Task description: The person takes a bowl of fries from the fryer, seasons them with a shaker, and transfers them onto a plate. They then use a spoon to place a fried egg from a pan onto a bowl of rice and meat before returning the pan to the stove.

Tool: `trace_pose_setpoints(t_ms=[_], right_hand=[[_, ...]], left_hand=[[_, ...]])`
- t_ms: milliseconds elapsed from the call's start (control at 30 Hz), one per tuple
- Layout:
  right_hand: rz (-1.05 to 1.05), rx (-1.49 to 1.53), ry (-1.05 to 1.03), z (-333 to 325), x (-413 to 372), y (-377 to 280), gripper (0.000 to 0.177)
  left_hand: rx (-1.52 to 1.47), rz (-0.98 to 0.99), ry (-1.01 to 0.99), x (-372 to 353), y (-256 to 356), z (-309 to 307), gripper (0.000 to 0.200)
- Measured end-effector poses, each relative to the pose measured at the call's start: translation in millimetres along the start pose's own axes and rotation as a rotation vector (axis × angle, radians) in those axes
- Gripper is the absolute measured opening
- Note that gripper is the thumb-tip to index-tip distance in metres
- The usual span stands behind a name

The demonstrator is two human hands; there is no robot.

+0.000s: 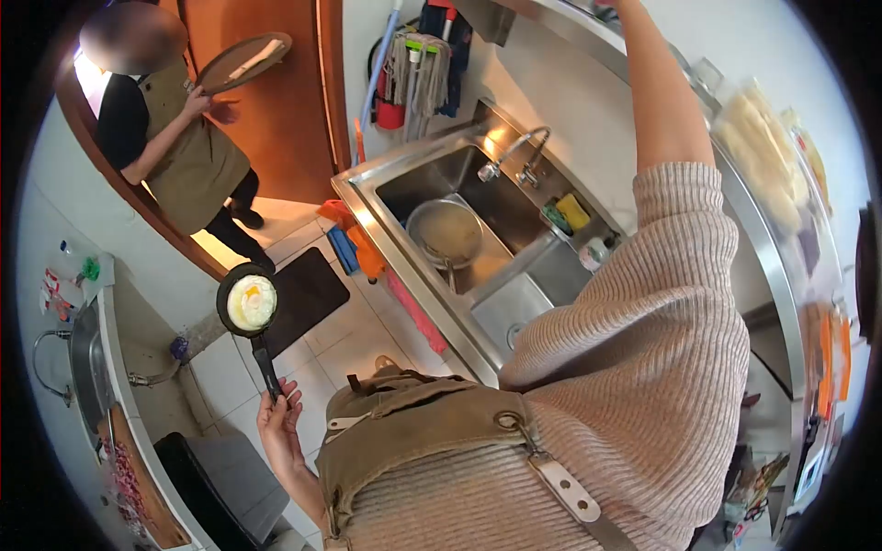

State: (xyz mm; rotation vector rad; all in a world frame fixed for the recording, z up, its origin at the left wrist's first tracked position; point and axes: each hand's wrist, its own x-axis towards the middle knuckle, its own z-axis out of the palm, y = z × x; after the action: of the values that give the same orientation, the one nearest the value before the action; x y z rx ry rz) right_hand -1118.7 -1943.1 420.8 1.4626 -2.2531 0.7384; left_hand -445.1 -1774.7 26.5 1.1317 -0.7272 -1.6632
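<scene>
My left hand [281, 415] is closed round the black handle of a small frying pan [261, 354], held out over the floor at the left. A fried egg [251, 303] with a whole yolk and white edges lies in the pan. My right arm stretches up past the steel shelf at the top of the view. The top edge cuts off nearly all of my right hand [623, 4], so its fingers and anything in them are hidden.
A steel sink [367, 188] holds a large pot [447, 231]. A person [197, 184] in an apron stands in the doorway with a round tray [241, 75]. A cutting board [156, 496] with chopped pink food lies at lower left. A black mat [303, 298] covers some floor tiles.
</scene>
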Motion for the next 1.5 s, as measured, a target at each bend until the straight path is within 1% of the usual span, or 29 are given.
trace_pose_setpoints(t_ms=[67, 100, 233, 300, 400, 433, 467, 533, 667, 700, 767, 800, 833, 867, 900, 967, 1033, 1067, 1133, 1167, 1200, 1233, 1267, 1333, 1367, 1400, 1433, 1467, 1500], right_hand=[[0.190, 0.100, 0.055, 16, 35, 12, 0.033], [0.224, 0.106, 0.067, 21, 50, 16, 0.033], [0.139, 0.080, -0.002, 37, 119, 47, 0.031], [0.234, 0.071, 0.024, 38, 135, 41, 0.029], [0.227, 0.024, 0.015, 50, 151, 30, 0.030], [0.175, -0.002, 0.030, 57, 151, 27, 0.030], [0.179, -0.014, 0.022, 61, 155, 32, 0.030], [0.066, -0.100, -0.041, 71, 173, 39, 0.031], [-0.008, -0.136, -0.105, 83, 192, 32, 0.032], [-0.023, -0.155, -0.121, 86, 188, 33, 0.033], [-0.050, -0.201, -0.161, 98, 180, 40, 0.033], [-0.051, -0.224, -0.176, 100, 171, 46, 0.033], [-0.042, -0.247, -0.194, 104, 159, 55, 0.034], [-0.032, -0.266, -0.220, 112, 147, 61, 0.034], [-0.012, -0.285, -0.238, 121, 132, 66, 0.034], [0.052, -0.301, -0.244, 136, 113, 73, 0.035], [0.118, -0.306, -0.216, 155, 116, 72, 0.035], [0.149, -0.308, -0.189, 162, 131, 68, 0.036], [0.163, -0.311, -0.107, 177, 196, 47, 0.036], [0.151, -0.326, -0.057, 181, 227, 32, 0.037], [0.155, -0.334, -0.005, 178, 253, 34, 0.037], [0.167, -0.329, 0.058, 174, 278, 40, 0.037], [0.253, -0.229, 0.057, 165, 278, 37, 0.036], [0.540, 0.137, 0.189, 157, 275, 42, 0.033], [0.695, 0.369, 0.336, 158, 277, 40, 0.032], [0.820, 0.593, 0.524, 162, 280, 39, 0.031], [0.889, 0.779, 0.730, 173, 286, 40, 0.030], [0.931, 0.767, 0.651, 175, 291, 40, 0.026], [0.917, 0.701, 0.516, 172, 298, 42, 0.023]], left_hand=[[-0.001, 0.023, 0.005, 22, -2, 7, 0.032], [0.012, 0.032, 0.008, 31, -3, 11, 0.032], [-0.011, 0.017, 0.067, 52, -3, 35, 0.032], [-0.010, 0.017, 0.078, 59, -1, 45, 0.033], [-0.018, 0.019, 0.086, 69, -7, 50, 0.034], [-0.019, 0.004, 0.095, 72, -7, 52, 0.035], [-0.012, 0.009, 0.093, 73, -8, 52, 0.036], [0.000, -0.003, 0.073, 79, -10, 53, 0.037], [0.048, -0.063, 0.037, 86, 0, 65, 0.040], [0.054, -0.054, 0.017, 87, 3, 67, 0.040], [0.106, -0.094, 0.045, 88, -1, 69, 0.043], [0.074, -0.078, -0.011, 91, -5, 65, 0.046], [0.085, -0.087, 0.012, 91, -6, 73, 0.049], [0.095, -0.050, 0.029, 102, -20, 61, 0.051], [0.053, -0.042, -0.078, 141, -87, -27, 0.046], [0.209, 0.035, -0.116, 194, -26, 76, 0.042], [0.333, 0.260, -0.299, 287, 27, 191, 0.038], [0.403, 0.427, -0.419, 328, 57, 272, 0.036], [0.521, 0.869, -0.620, 376, 121, 469, 0.033], [0.557, 1.084, -0.659, 387, 147, 562, 0.032], [0.602, 1.274, -0.664, 387, 165, 662, 0.031], [0.657, 1.413, -0.644, 388, 178, 752, 0.030], [0.722, 1.515, -0.601, 392, 186, 831, 0.029], [0.912, 1.547, -0.476, 401, 187, 922, 0.027], [0.997, 1.540, -0.412, 411, 189, 949, 0.027], [0.978, 1.555, -0.412, 388, 193, 941, 0.027], [1.344, 1.466, -0.377, 366, 198, 928, 0.024], [1.702, 1.340, -0.335, 358, 201, 926, 0.022], [1.691, 1.348, -0.337, 351, 205, 923, 0.022]])
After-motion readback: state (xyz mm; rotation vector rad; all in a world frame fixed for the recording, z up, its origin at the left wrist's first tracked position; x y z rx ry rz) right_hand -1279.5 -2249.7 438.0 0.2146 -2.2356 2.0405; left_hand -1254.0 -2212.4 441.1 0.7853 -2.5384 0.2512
